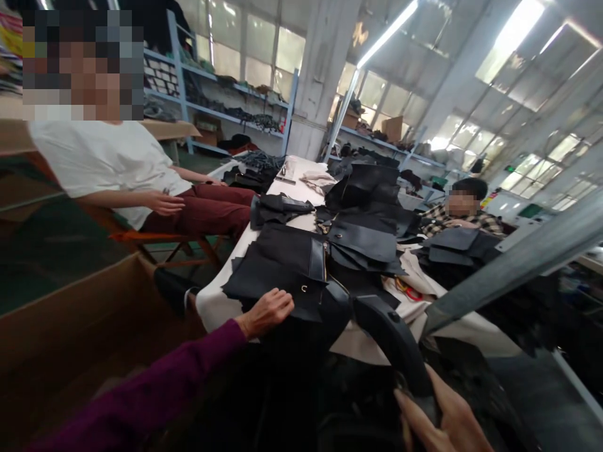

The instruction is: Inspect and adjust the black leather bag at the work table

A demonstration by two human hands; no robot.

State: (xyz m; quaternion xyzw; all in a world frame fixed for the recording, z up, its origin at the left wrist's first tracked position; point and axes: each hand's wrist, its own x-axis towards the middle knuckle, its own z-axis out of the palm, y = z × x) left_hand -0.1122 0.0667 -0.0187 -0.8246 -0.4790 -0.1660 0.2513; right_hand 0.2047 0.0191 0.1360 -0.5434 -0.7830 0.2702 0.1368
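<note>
Left hand rests on black leather piece — right hand grips strap.

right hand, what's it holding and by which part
The right hand has its grip on the near end of a curved black strap. The left hand holds nothing; it rests flat on a black leather piece.

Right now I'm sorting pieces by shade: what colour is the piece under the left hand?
Black, seen in the head view: the left hand rests on the black piece.
</note>
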